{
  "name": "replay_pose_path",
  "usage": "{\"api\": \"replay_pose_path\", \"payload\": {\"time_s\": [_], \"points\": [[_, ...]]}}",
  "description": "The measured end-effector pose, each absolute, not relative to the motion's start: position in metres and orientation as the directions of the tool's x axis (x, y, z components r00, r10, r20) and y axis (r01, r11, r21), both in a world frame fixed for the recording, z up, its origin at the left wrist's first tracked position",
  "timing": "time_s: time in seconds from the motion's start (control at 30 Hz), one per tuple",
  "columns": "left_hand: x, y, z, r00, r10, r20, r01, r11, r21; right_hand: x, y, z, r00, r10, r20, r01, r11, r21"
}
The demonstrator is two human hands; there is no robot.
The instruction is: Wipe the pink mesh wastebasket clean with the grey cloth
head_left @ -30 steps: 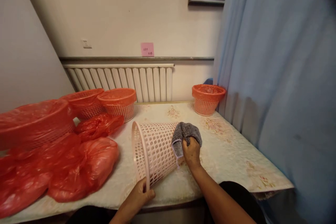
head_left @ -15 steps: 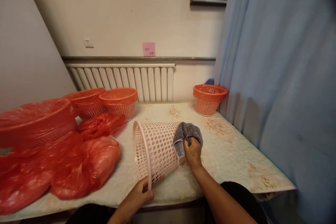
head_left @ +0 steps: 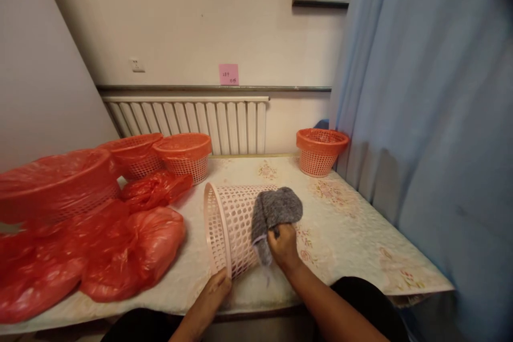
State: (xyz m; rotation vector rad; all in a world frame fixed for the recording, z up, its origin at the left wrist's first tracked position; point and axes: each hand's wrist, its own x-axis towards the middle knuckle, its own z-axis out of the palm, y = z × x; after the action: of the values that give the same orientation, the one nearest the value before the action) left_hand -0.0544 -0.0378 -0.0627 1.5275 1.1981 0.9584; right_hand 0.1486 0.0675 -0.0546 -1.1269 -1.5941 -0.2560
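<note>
A pale pink perforated plastic wastebasket lies on its side in front of me, its open mouth facing left. With closed fingers, my left hand grips the near lower edge of its rim. My right hand is closed on a bunched grey cloth with a light purple edge. The cloth rests against the basket's side near the base and hides that end. A loose purple thread dangles below the cloth, blurred.
Baskets lined with red bags stand at the left, one large basket nearest, another behind. Crumpled red plastic bags lie beside them. A lined basket stands at the back right by a blue curtain. A flowered cloth covers the table.
My right hand has moved the cloth left and slightly down along the basket's side. My left hand still holds the rim; the basket has hardly shifted.
</note>
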Motion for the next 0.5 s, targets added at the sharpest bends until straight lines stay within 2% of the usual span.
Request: {"api": "replay_pose_path", "payload": {"time_s": [0.13,0.27,0.33,0.43,0.5], "points": [[-0.051,-0.042,-0.059,0.113,0.993,0.028,0.272,-0.058,0.96,0.117,0.024,-0.064,-0.264,0.292,0.919,0.597,0.798,-0.082],[-0.049,-0.044,-0.056,0.047,0.999,0.019,0.269,-0.031,0.963,0.113,0.02,-0.068,-0.284,0.182,0.941,0.564,0.826,0.011],[-0.049,-0.043,-0.054,0.017,1.0,-0.002,0.26,-0.002,0.966,0.122,0.036,-0.066,-0.281,0.224,0.933,0.585,0.811,-0.019],[-0.047,-0.04,-0.047,-0.008,1.0,-0.012,0.2,0.013,0.98,0.145,0.068,-0.06,-0.114,0.498,0.859,0.733,0.626,-0.266],[-0.046,-0.038,-0.043,-0.021,1.0,-0.012,0.154,0.015,0.988,0.162,0.088,-0.056,0.063,0.607,0.792,0.792,0.453,-0.41]]}}
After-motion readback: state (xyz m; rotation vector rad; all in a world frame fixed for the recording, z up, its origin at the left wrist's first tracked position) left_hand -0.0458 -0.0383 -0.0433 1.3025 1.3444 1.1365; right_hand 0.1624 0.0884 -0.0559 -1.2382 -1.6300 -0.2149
